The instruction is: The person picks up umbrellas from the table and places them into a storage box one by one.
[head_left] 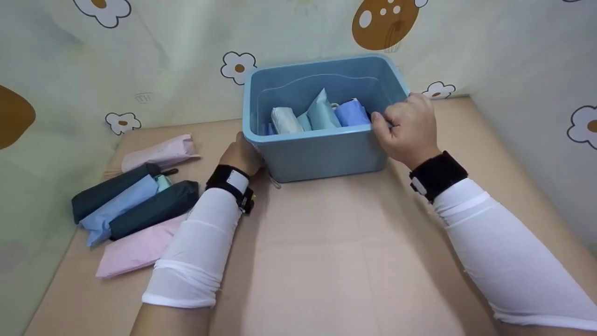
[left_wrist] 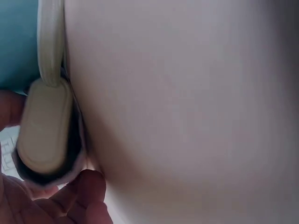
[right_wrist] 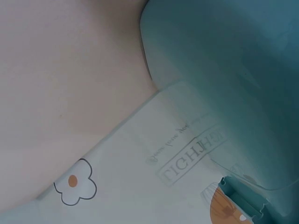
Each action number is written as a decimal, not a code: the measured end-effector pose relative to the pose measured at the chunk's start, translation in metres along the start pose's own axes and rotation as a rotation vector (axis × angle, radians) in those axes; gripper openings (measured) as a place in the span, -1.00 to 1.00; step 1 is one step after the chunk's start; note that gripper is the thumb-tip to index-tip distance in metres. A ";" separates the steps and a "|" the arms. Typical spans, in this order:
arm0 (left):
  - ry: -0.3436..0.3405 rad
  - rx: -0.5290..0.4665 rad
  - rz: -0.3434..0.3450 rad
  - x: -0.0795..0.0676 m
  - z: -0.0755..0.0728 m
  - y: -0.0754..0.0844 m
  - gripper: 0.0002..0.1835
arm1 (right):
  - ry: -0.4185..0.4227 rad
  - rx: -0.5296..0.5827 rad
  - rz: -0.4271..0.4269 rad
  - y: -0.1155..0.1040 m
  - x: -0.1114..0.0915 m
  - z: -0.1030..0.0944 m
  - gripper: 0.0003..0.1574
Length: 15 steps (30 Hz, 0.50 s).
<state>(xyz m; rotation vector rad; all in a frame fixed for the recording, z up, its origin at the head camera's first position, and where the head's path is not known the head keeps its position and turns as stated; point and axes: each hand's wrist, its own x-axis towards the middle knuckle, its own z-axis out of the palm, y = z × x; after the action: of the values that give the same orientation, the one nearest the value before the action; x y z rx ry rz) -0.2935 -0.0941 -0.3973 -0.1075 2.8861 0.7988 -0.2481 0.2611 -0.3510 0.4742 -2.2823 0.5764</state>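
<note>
A blue plastic bin (head_left: pixel 322 156) stands at the back of the table, with several small wrapped bundles, among them a teal bundle (head_left: pixel 322 114) and a blue bundle (head_left: pixel 353 112), inside. My right hand (head_left: pixel 413 128) grips its rim at the right front corner, thumb over the edge. At the bin's left side my left hand (head_left: pixel 241 156) holds a folded umbrella, mostly hidden in the head view. The left wrist view shows the umbrella's beige handle (left_wrist: pixel 45 126) with a beige strap (left_wrist: pixel 50 42), thumb and fingers around its sleeve.
Left of my left arm lie several folded umbrellas: a pale pink umbrella (head_left: pixel 161 153), a dark green umbrella (head_left: pixel 156 210), a light blue umbrella (head_left: pixel 119 205) and a pink umbrella (head_left: pixel 140 245). A patterned curtain (head_left: pixel 186 88) rises behind the table (head_left: pixel 317 261).
</note>
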 end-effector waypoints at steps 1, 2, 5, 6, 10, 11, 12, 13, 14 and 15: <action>0.001 -0.002 0.002 0.000 -0.001 0.001 -0.27 | -0.002 0.000 -0.002 0.000 0.000 0.000 -0.27; 0.000 0.000 -0.001 -0.001 -0.002 0.001 -0.27 | -0.001 0.001 -0.002 0.000 0.000 0.001 -0.27; 0.001 0.041 -0.043 -0.003 -0.005 0.001 -0.27 | 0.000 0.012 0.002 -0.001 0.000 0.001 -0.27; 0.002 0.065 -0.058 -0.004 -0.006 0.000 -0.26 | -0.003 0.010 0.003 -0.001 0.000 0.002 -0.27; -0.005 0.184 -0.089 -0.007 -0.006 -0.003 -0.15 | -0.010 0.006 0.004 -0.001 -0.001 0.001 -0.28; -0.008 0.204 -0.087 -0.008 -0.006 -0.004 -0.13 | -0.009 0.003 0.003 -0.001 0.000 0.001 -0.28; -0.011 0.222 -0.085 -0.009 -0.005 -0.004 -0.10 | -0.009 -0.002 0.001 0.000 -0.001 0.001 -0.28; -0.011 0.236 -0.080 -0.010 -0.005 -0.005 -0.08 | -0.006 -0.003 0.000 0.000 -0.001 0.000 -0.28; -0.007 0.248 -0.073 -0.011 -0.004 -0.006 -0.07 | -0.004 -0.003 0.000 0.000 -0.001 0.000 -0.28; -0.002 0.257 -0.069 -0.011 -0.004 -0.006 -0.06 | -0.001 -0.004 0.000 0.000 -0.001 0.000 -0.28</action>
<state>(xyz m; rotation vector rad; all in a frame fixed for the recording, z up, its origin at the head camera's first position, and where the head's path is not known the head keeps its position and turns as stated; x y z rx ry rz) -0.2822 -0.1014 -0.3952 -0.1757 2.9339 0.4113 -0.2480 0.2614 -0.3519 0.4728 -2.2835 0.5716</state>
